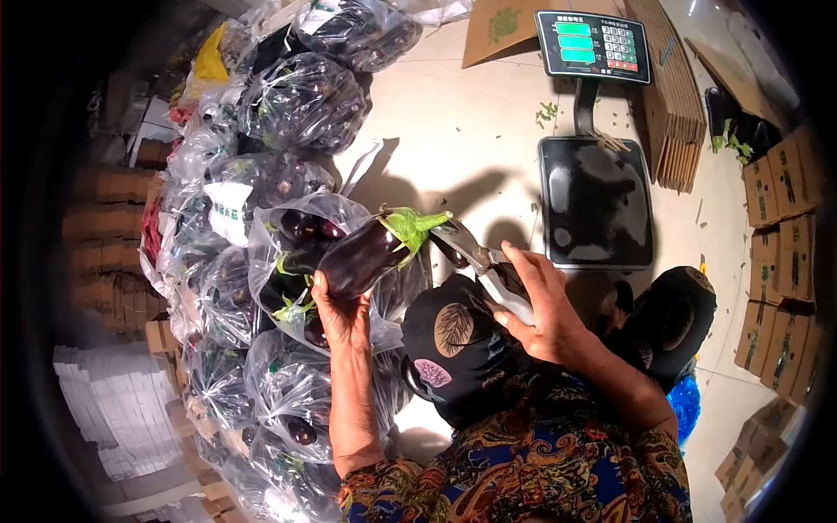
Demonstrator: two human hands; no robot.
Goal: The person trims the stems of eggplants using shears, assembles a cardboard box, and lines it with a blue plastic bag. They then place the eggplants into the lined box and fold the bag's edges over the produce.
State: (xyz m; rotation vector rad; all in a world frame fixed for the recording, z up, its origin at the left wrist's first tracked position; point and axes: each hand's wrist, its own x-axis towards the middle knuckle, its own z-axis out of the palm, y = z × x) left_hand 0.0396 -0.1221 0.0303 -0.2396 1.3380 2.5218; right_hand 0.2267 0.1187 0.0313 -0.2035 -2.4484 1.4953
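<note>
In my left hand (pixel 342 315) is a large dark eggplant (pixel 356 258), its green cap and stem (pixel 411 228) pointing right. My right hand (pixel 542 307) grips a pair of pruning shears (pixel 488 270) with pale handles. The blades reach up to the tip of the stem and overlap it in this view. Under the eggplant, an opened clear plastic bag (pixel 261 228) holds several more eggplants with green caps. Part of the shears' handle is hidden by my right fingers.
More clear bags of eggplants (pixel 301 100) are heaped along the left. A digital scale (pixel 597 205) with a lit display stands ahead right, beside flattened cardboard (pixel 670 105). Stacked cartons (pixel 779 261) line the far right. Green stem scraps (pixel 547 113) lie on the floor.
</note>
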